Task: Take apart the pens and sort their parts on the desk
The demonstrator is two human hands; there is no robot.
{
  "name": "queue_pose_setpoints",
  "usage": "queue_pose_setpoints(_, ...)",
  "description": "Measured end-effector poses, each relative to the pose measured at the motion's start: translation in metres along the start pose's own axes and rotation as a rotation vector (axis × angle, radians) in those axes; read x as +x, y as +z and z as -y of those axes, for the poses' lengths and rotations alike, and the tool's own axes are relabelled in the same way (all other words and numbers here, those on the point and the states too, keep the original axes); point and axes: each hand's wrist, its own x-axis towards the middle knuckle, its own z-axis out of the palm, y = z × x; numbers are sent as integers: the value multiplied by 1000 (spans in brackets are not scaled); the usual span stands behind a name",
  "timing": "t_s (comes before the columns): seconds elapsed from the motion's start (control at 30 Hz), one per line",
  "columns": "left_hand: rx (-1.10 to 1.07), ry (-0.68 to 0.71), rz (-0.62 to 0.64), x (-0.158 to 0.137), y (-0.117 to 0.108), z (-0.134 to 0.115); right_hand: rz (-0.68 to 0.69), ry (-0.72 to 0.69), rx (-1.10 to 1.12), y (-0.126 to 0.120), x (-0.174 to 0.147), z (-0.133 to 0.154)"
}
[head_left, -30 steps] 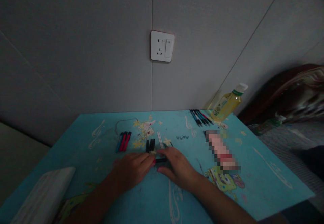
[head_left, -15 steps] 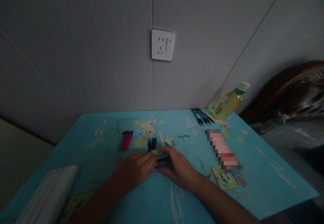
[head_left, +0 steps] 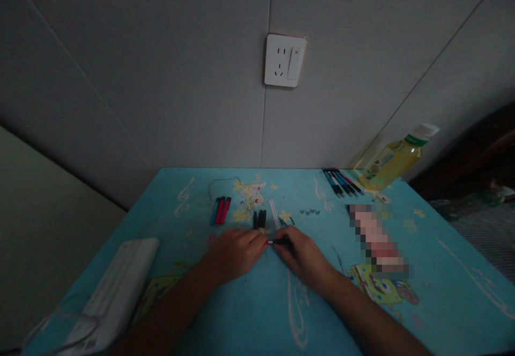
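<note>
My left hand (head_left: 241,251) is closed, its fingertips at the left end of a slim pen piece (head_left: 277,242). A bit of red shows at those fingertips, then a pale stretch, then a black end. Around the black end my right hand (head_left: 302,254) is pinched. Most of the piece is hidden by fingers. Just beyond the hands lie short black pen parts (head_left: 259,219) and thin pale tubes (head_left: 274,213). Red and blue pen barrels (head_left: 221,211) sit to the left. Several small dark clip-like pieces (head_left: 309,212) form a row at the right.
Several pens (head_left: 341,182) lie at the back right beside a bottle of yellow liquid (head_left: 392,160). A blurred-out pink item (head_left: 376,235) rests on the right. At the left is a white keyboard-like slab (head_left: 116,291). The wall carries a socket (head_left: 285,60).
The camera view has turned left, so everything sits further right. Between my hands, a pale stretch now shows beside the black part, where only black showed before.
</note>
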Motion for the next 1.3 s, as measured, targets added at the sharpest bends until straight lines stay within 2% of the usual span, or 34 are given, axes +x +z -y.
queue_pose_setpoints(0.27,75,-20,93,-7,7,15,-52,-37,-89,-14,3,-5)
queue_pose_setpoints(0.53,82,-143,47,-6,8,31,-178,44,-152,-27,6,-19)
queue_pose_setpoints(0.63,107,-254,26,-8,10,38,-203,86,-148,-21,7,-19)
queue_pose_setpoints(0.7,111,-331,10,-9,11,42,-205,63,-166,-14,10,-16)
queue_pose_setpoints(0.87,102,-464,-27,-10,12,48,-207,6,-391,12,28,-3)
queue_pose_setpoints(1.03,72,-474,-23,-9,12,47,-191,-27,-586,31,41,4)
queue_pose_setpoints(1.13,56,-454,-12,-8,10,44,-220,-45,-564,32,41,4)
queue_pose_setpoints(1.3,8,-349,36,-6,4,36,-312,-87,-445,16,34,1)
